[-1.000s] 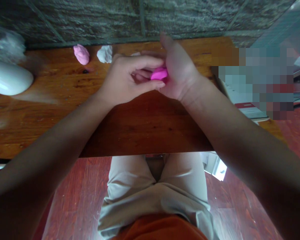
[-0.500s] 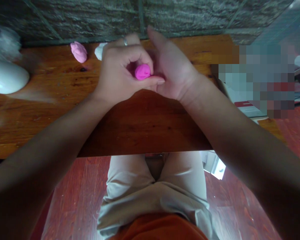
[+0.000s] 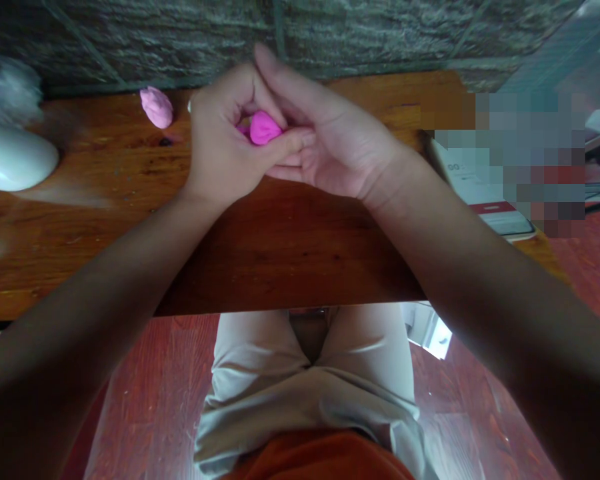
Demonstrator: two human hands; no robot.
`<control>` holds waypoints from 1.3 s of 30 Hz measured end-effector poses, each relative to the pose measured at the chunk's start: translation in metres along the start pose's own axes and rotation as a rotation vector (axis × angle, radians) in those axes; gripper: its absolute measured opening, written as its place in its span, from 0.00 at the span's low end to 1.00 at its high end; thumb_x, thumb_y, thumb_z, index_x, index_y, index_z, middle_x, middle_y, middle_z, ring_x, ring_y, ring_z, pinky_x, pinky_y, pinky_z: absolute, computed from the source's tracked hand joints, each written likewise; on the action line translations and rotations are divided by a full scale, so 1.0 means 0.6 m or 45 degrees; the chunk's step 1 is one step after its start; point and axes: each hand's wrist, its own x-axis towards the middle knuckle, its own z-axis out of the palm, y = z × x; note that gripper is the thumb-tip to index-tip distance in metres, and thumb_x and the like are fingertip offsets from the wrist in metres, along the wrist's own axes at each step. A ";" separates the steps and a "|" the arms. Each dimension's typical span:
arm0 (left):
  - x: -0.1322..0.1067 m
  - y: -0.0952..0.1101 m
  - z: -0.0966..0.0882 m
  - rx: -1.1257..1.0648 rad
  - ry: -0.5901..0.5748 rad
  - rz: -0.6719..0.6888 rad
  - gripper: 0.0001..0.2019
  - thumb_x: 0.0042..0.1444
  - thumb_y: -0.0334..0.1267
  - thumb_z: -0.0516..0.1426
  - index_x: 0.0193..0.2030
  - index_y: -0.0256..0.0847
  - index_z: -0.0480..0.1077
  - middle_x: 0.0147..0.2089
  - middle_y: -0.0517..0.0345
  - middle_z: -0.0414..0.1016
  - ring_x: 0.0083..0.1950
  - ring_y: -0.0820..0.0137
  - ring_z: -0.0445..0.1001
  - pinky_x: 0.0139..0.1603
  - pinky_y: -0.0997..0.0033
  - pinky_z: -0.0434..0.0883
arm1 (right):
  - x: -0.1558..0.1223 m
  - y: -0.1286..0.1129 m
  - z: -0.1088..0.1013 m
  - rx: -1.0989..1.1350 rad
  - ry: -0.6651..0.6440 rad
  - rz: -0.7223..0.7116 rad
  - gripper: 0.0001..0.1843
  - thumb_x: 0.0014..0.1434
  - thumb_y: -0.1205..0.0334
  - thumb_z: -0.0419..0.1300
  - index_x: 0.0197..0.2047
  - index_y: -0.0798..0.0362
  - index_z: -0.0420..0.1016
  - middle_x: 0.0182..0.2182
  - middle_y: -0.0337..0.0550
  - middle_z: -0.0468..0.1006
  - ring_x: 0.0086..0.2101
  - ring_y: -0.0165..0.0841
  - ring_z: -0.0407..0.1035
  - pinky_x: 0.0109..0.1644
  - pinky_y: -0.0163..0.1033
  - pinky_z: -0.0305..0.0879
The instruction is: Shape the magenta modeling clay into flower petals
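A small bright pink clay lump [image 3: 263, 128] sits between my two hands above the far part of the wooden table [image 3: 280, 247]. My left hand [image 3: 220, 143] curls round it, thumb under and fingers over. The palm of my right hand [image 3: 330, 143] faces the lump, and its thumb and fingers press against it from the right. A pale pink clay lump [image 3: 156, 107] lies on the table to the left of my hands, near the wall.
A white rounded object [image 3: 13, 160] rests at the table's left end, with crumpled clear plastic [image 3: 10, 87] behind it. A stone wall [image 3: 130, 40] runs along the back. A white and red booklet [image 3: 485, 200] lies at the right edge.
Both hands have moved left and toward the wall with the bright pink lump, turning it between them. The white clay lump behind them is now hidden by my left hand.
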 end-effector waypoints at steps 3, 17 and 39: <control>0.004 -0.014 0.002 -0.010 0.041 0.103 0.20 0.44 0.43 0.73 0.29 0.37 0.67 0.27 0.67 0.58 0.28 0.81 0.62 0.30 0.78 0.54 | -0.004 0.000 0.000 0.002 0.027 -0.004 0.13 0.68 0.56 0.58 0.37 0.56 0.75 0.30 0.32 0.80 0.35 0.22 0.75 0.45 0.27 0.73; 0.016 -0.009 -0.001 -0.693 -0.062 -0.273 0.17 0.64 0.51 0.59 0.48 0.42 0.81 0.39 0.59 0.79 0.43 0.71 0.78 0.44 0.70 0.71 | 0.000 -0.012 -0.017 0.060 0.069 -0.076 0.10 0.71 0.60 0.52 0.38 0.51 0.71 0.29 0.29 0.81 0.34 0.20 0.79 0.47 0.27 0.75; 0.020 0.003 0.004 -0.821 0.130 -0.487 0.14 0.52 0.48 0.70 0.30 0.37 0.80 0.26 0.61 0.74 0.28 0.77 0.68 0.32 0.76 0.65 | 0.002 -0.007 -0.010 0.014 0.088 -0.054 0.10 0.67 0.54 0.55 0.44 0.52 0.69 0.33 0.28 0.80 0.39 0.24 0.79 0.45 0.28 0.75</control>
